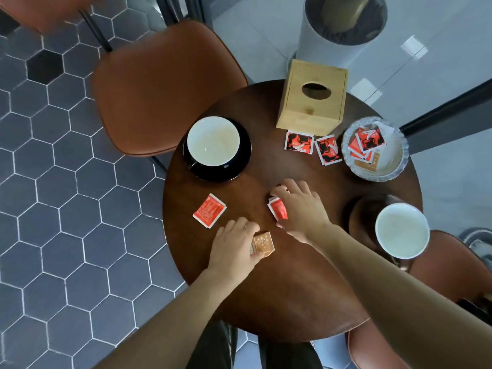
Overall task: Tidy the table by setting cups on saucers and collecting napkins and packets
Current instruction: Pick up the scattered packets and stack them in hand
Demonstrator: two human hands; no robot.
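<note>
Two hands work the round dark wooden table [292,288] at once. The left hand [234,251] has its fingers [257,255] pinched on a tan dotted packet [263,245] near the near-left edge, while the right hand [300,206] lies over a small stack of red packets [278,211] mid-table, fingers curled around its edges. One red packet [209,210] lies loose to the left, and two red-and-black packets [312,146] sit just beside the scalloped glass dish [399,169] at far right, which already holds several. Both white cups [213,141] rest on saucers. To do this well, I would square each stack before lifting and slide thin packets to the fingertips rather than claw at them, then carry everything to the dish.
</note>
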